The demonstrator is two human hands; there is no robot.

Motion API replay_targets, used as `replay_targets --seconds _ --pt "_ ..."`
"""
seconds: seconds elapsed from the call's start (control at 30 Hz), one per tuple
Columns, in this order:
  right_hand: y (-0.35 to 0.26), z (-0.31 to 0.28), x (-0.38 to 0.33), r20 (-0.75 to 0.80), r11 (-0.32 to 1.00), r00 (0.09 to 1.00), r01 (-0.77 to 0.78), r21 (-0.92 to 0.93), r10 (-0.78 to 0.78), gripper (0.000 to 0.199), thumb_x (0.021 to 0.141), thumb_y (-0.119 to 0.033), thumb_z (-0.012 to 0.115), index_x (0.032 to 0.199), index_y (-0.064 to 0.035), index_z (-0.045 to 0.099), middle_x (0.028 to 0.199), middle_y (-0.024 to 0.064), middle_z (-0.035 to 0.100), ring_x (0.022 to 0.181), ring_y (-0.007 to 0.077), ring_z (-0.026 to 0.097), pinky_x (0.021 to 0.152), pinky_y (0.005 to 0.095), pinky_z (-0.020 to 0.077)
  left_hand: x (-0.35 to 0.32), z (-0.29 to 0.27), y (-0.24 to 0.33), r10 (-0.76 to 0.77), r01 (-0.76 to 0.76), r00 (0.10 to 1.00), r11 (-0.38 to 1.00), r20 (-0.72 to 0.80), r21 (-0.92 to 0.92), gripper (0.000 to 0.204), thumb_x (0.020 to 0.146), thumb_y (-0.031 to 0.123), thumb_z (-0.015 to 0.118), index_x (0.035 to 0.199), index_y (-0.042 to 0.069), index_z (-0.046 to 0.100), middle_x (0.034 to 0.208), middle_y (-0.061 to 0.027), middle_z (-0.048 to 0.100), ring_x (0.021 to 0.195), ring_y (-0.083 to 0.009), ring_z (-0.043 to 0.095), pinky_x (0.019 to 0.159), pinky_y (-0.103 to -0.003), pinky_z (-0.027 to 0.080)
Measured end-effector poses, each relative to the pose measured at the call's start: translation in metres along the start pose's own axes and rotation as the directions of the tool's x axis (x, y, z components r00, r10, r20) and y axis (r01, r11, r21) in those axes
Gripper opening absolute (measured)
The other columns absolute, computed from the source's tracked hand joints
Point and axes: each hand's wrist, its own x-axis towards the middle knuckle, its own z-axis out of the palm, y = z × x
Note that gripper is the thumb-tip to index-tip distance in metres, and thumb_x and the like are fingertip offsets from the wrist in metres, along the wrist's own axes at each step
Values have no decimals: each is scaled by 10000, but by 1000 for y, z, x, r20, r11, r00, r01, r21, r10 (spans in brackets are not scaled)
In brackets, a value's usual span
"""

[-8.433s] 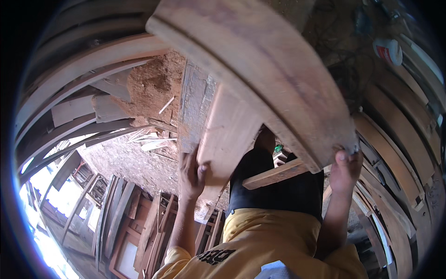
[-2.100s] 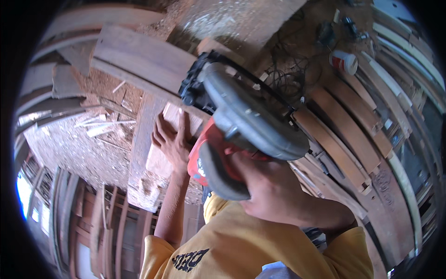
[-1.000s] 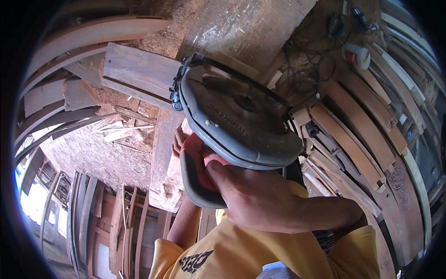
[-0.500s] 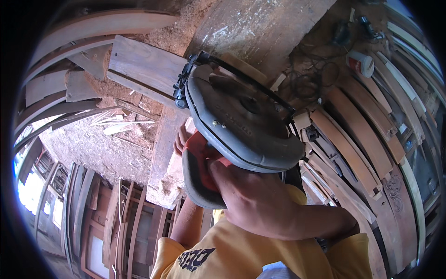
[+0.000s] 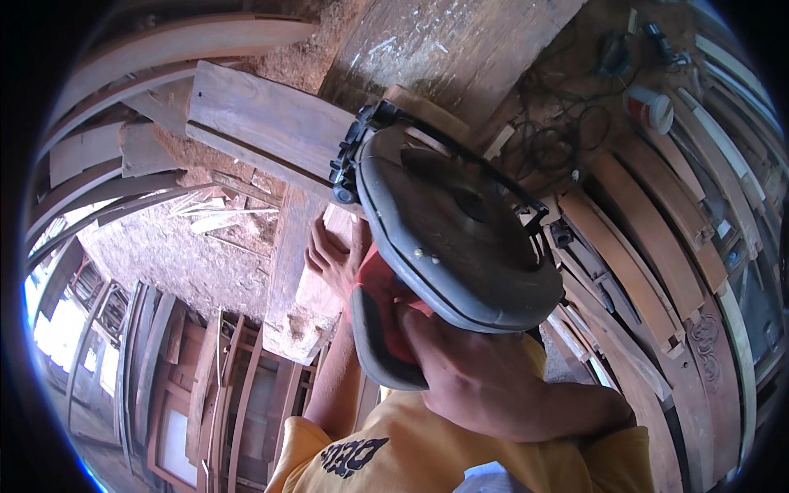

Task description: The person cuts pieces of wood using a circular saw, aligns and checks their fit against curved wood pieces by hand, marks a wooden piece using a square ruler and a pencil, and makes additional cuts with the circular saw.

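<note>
A large circular saw (image 5: pixel 460 222) with a dark grey round guard, a black base edge and a red-and-grey rear handle fills the middle. My right hand (image 5: pixel 419 329) is closed around the red handle; its fingertips are hidden behind the grip and guard. Left of the saw, my left hand (image 5: pixel 333 259) lies with fingers spread on a pale wood piece (image 5: pixel 316 292). The saw's front edge sits beside a long grooved board (image 5: pixel 263 119). Where the blade meets wood is hidden behind the guard.
A wide weathered board (image 5: pixel 460 49) lies beyond the saw. Cables (image 5: pixel 567 123) coil on the floor near a white-and-red bucket (image 5: pixel 649 109). Curved wood pieces (image 5: pixel 649 238) are stacked at right, more boards (image 5: pixel 181 41) at far left. Wood scraps (image 5: pixel 222 218) lie in sawdust.
The saw has shifted right and slightly nearer, my right hand moving with it. More of my left hand now shows beside the saw, its fingers spread on the pale wood.
</note>
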Motion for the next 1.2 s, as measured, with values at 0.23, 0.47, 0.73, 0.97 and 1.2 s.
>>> replay_targets --seconds 0.23,0.47,0.73,0.97,1.2 --pt "17 -16 -33 -144 988 989 1 -153 -24 484 761 -104 807 1233 -93 701 1059 100 731 913 323 725 868 474 530 7 -18 22 -59 59 995 998 78 -5 1106 489 498 985 1507 270 620 1653 -291 324 1514 -497 306 1220 -627 225" --pt "41 -24 -89 -236 994 969 -87 -64 69 461 723 -10 764 1174 72 719 911 190 747 784 316 766 764 398 598 16 -31 29 -120 126 981 992 151 -29 1102 460 428 987 1495 343 621 1633 -274 348 1503 -472 344 1210 -616 256" --pt "37 -13 -80 -203 992 975 -103 -74 86 504 688 -75 802 1166 53 709 856 184 710 718 330 729 717 412 577 13 -26 29 -99 101 987 995 128 -3 1128 480 447 963 1537 282 606 1654 -294 316 1526 -487 307 1237 -612 224" --pt "34 -3 -74 -190 993 981 -58 -107 37 531 657 -66 808 1167 42 708 852 185 684 706 365 697 690 415 562 14 -27 29 -91 93 989 995 116 -18 1134 485 443 976 1544 296 597 1656 -285 311 1529 -484 304 1241 -608 224" --pt "33 -3 -66 -146 993 989 -31 -118 13 559 662 -52 795 1199 47 680 908 208 696 745 400 709 697 423 563 14 -27 29 -101 105 986 994 134 -22 1123 499 425 979 1547 309 594 1659 -273 312 1531 -482 304 1246 -604 220"
